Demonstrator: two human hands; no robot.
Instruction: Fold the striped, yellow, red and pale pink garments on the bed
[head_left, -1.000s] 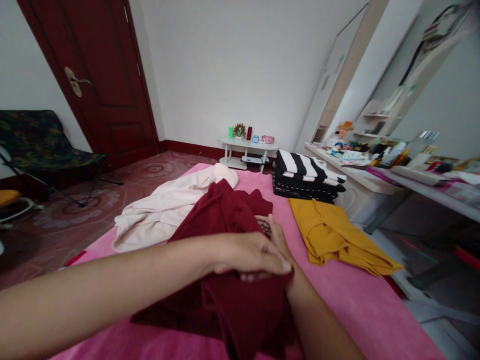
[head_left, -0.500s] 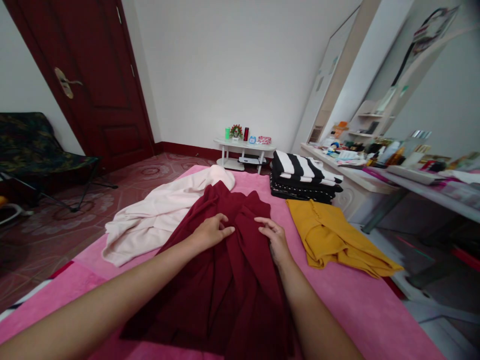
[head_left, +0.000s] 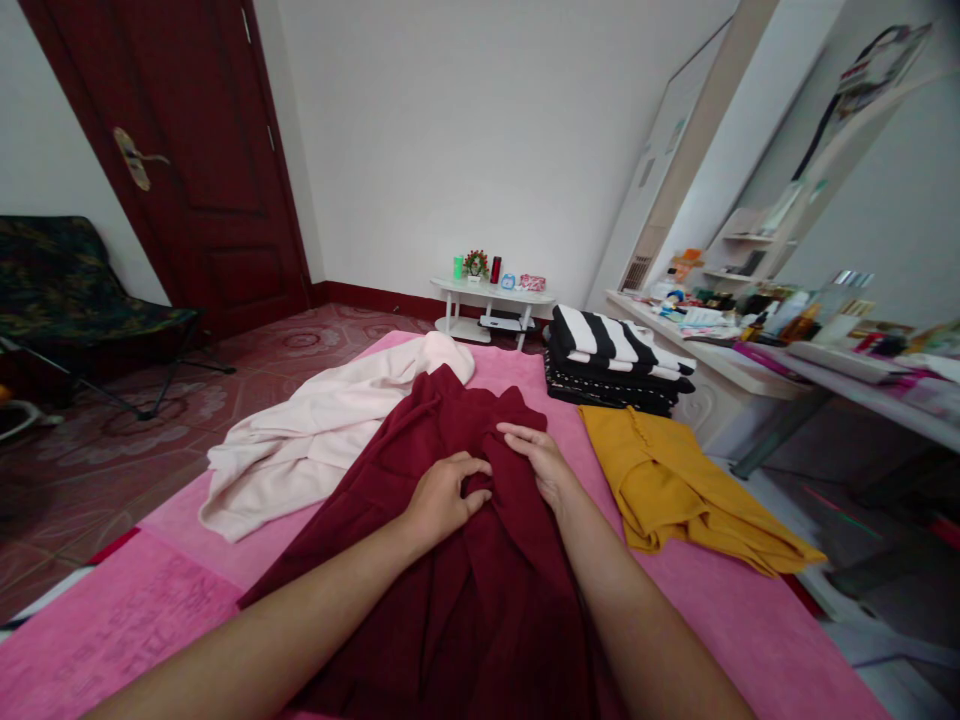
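A dark red garment (head_left: 360, 600) with loose folds lies spread in front of me; its exact kind does not show. My left hand (head_left: 448, 498) rests on its middle, fingers curled and thumb close to the index finger, with cloth gathered at the tips. On the upper right part, my right hand (head_left: 538, 462) grips a fold, its fingers over the fabric. Beyond the left side of the garment lies a crumpled pale pink garment (head_left: 322, 405), partly covered by it. To the right of my right hand is a folded mustard-yellow garment (head_left: 675, 480).
Under the clothes is a pink bedspread (head_left: 750, 630). A stack of folded black and white clothes (head_left: 611, 355) stands at the far right corner. A cluttered dressing table (head_left: 750, 355) is on the right, a camouflage folding chair (head_left: 82, 290) on the left, and a small white table (head_left: 491, 292) by the wall.
My left hand has moved right and nearer to me across the dark red garment. My right hand has shifted slightly left, and the two hands are closer together. The view has tilted a little.
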